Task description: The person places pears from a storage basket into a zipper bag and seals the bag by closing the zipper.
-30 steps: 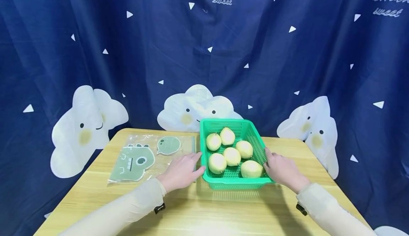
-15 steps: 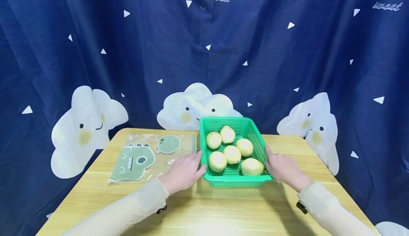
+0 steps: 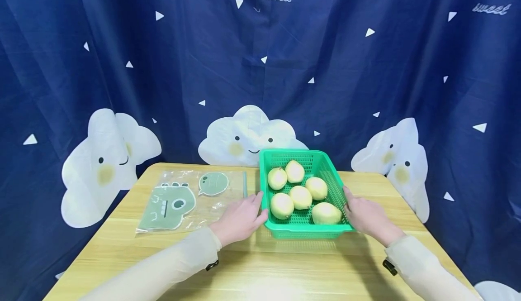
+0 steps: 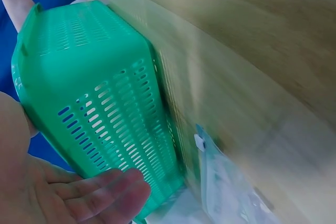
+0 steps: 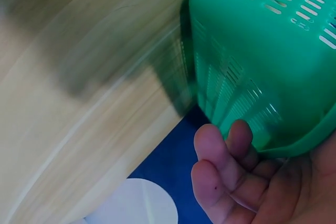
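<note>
A green plastic basket (image 3: 305, 234) with slotted walls stands on the wooden table, several pale yellow pears (image 3: 300, 197) lying inside. My left hand (image 3: 241, 217) holds its left rim, thumb near the front corner. In the left wrist view the fingers (image 4: 107, 195) lie along the outside of the slotted wall (image 4: 113, 108). My right hand (image 3: 369, 216) grips the opposite rim. In the right wrist view its fingers (image 5: 218, 150) bend in below the rim, outside the basket (image 5: 262, 66); the thumb is hidden there.
A clear plastic bag (image 3: 195, 201) printed with a green monster lies flat left of the basket, beside my left hand. The wooden table (image 3: 260, 269) ends at the back against a dark blue curtain (image 3: 228, 56) with white clouds.
The basket has shifted slightly to the right with the pears inside, and both hands have moved along with it. A wider gap now separates it from the bag.
</note>
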A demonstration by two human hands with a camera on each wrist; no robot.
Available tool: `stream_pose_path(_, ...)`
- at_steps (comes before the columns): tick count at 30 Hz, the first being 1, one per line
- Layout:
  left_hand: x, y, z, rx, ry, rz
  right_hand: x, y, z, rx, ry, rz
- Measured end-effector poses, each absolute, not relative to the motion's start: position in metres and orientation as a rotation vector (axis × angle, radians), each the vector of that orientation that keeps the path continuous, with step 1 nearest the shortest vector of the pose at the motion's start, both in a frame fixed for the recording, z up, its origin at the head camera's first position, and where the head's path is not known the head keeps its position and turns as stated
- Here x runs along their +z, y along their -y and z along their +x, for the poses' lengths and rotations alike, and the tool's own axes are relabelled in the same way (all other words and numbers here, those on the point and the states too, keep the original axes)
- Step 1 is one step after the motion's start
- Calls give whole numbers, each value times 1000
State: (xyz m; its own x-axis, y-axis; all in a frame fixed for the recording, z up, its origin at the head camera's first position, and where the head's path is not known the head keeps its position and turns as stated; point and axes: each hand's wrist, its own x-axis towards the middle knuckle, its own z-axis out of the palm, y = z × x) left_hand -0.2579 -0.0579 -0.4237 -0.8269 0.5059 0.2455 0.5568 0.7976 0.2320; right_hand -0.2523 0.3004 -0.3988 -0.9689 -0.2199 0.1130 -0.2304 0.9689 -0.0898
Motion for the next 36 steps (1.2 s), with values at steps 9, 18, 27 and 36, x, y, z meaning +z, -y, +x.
stream_pose_path(9,-418,44,-257,-494,2837,-894,-397,-315,-249,175,3054,291)
stream_pose_path(18,-419,34,-263,-483,2864,-915,-396,-328,-247,196,3092,243)
stream_pose_path(27,-418,25,-264,-497,2882,-959,-396,-336,-247,180,3074,228)
stream_pose_path(36,-418,15,-265,-469,2896,-967,-399,-346,-247,180,3072,210)
